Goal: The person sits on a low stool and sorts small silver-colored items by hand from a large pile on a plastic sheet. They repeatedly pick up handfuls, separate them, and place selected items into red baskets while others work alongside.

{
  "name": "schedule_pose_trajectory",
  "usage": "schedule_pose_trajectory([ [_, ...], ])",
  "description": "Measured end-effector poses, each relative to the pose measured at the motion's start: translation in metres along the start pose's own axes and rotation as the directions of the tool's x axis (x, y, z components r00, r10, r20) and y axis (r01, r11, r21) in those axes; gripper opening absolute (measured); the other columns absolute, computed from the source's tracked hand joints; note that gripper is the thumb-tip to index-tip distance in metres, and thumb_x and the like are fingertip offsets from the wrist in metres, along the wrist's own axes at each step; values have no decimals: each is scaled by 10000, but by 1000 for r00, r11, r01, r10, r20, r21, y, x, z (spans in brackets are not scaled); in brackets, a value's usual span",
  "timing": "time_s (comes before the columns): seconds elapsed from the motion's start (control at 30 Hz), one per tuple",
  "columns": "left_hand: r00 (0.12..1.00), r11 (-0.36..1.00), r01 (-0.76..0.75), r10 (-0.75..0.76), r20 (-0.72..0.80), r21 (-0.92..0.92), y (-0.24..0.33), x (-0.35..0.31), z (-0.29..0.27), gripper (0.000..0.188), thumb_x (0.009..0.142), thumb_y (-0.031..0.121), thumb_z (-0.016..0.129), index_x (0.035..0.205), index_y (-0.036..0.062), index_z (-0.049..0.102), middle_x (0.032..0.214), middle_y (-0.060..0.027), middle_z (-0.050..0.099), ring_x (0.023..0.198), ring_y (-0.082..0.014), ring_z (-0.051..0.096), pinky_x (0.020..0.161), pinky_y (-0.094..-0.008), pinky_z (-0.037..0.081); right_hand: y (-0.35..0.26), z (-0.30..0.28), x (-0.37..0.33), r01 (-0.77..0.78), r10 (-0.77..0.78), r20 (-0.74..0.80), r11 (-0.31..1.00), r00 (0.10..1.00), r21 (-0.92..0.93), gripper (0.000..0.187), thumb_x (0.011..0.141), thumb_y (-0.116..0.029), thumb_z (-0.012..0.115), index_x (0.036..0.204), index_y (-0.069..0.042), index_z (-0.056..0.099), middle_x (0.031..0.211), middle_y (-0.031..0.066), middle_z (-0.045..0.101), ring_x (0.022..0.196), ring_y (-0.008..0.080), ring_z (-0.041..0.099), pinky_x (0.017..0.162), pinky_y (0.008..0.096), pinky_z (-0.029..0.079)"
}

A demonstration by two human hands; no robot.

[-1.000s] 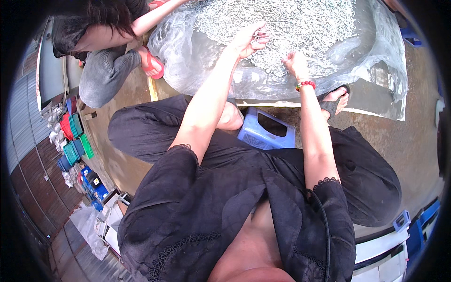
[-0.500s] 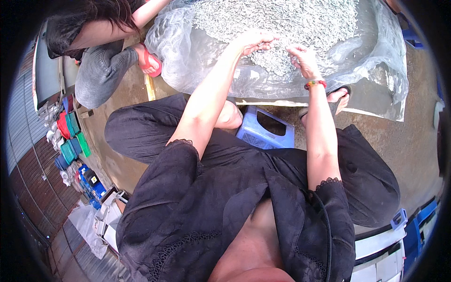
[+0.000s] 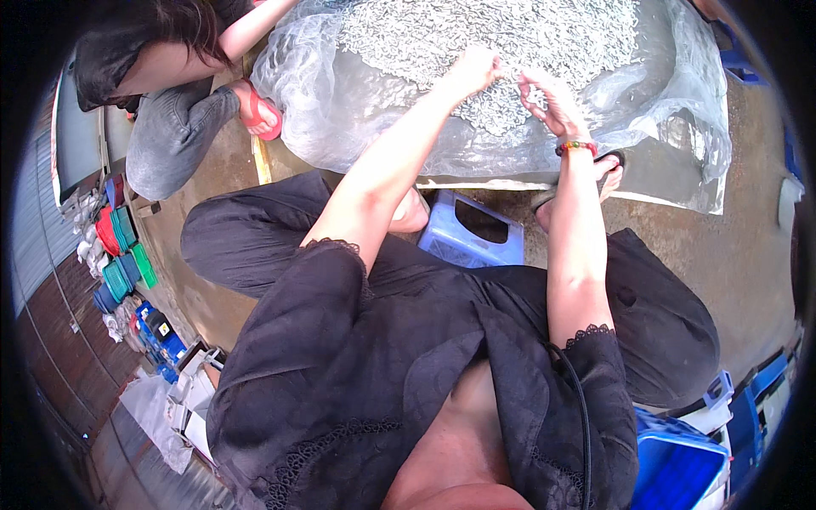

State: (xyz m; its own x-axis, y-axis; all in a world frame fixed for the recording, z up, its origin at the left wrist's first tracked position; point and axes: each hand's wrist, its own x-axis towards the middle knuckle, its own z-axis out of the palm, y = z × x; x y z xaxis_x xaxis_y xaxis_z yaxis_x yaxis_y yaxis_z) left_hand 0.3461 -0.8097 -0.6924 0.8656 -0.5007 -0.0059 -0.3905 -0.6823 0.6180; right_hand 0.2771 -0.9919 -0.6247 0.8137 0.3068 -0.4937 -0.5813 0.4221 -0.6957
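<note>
Small pale pieces [image 3: 510, 32] are spread at mixed angles on clear plastic sheeting [image 3: 310, 106], mostly beyond the left hand [image 3: 473, 72] and the slightly nearer right hand [image 3: 552, 106], and whether either is closed on one cannot be told.

Free room over pile [image 3: 501, 25] beyond hands [image 3: 557, 106]

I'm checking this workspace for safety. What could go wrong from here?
The bare left hand and right hand might get scratched if the small pale pieces have sharp edges, which I can't tell. The beaded bracelet on the right wrist may catch the crumpled translucent sheet that appears close by, scattering pieces.
</note>
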Motion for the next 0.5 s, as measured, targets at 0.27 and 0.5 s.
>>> schedule_pose_trajectory([
  [0.27,946,-128,323,17,324,-938,26,-27,-107,182,786,48,536,959,-6,519,860,-68,529,642,-101,469,581,-173,427,83,9,52,14,-485,-101,229,869,-973,221,653,-219,720,792,-59,655,664,111,621,619,219,600,637,340,464],
  [0.5,924,-30,379,-38,380,-925,12,-32,-99,166,810,112,474,900,-11,539,849,-97,551,677,-119,522,576,-199,458,64,8,34,2,-370,-269,593,889,-806,190,685,-214,722,712,-54,622,577,3,546,470,105,504,456,236,404],
])
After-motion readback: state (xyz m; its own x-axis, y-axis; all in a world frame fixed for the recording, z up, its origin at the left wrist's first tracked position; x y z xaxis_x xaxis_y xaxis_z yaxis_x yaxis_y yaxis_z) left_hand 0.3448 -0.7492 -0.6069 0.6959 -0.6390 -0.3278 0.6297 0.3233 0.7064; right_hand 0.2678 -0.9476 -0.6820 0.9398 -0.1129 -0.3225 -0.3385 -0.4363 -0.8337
